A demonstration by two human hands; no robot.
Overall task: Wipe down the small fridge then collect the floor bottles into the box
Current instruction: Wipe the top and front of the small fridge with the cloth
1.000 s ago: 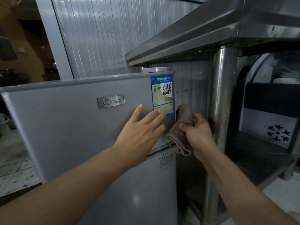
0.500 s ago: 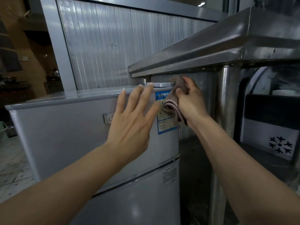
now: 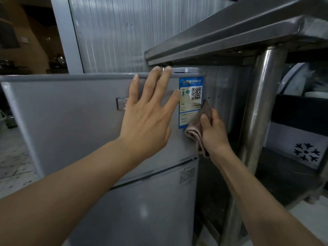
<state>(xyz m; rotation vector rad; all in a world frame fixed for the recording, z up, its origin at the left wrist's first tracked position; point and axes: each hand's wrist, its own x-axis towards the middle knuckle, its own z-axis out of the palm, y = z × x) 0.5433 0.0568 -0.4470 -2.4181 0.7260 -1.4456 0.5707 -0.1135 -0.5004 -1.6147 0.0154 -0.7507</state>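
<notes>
With our right grip (image 3: 211, 132) closed around the folded cloth (image 3: 196, 128) at the small fridge's (image 3: 71, 125) right door edge, just below-right of the blue label (image 3: 190, 102), our flat, open left hand (image 3: 149, 118) braces the door leftward.

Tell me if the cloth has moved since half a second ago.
Yes. The cloth has dropped from beside the fridge's top corner to beside the blue label's lower part.
</notes>
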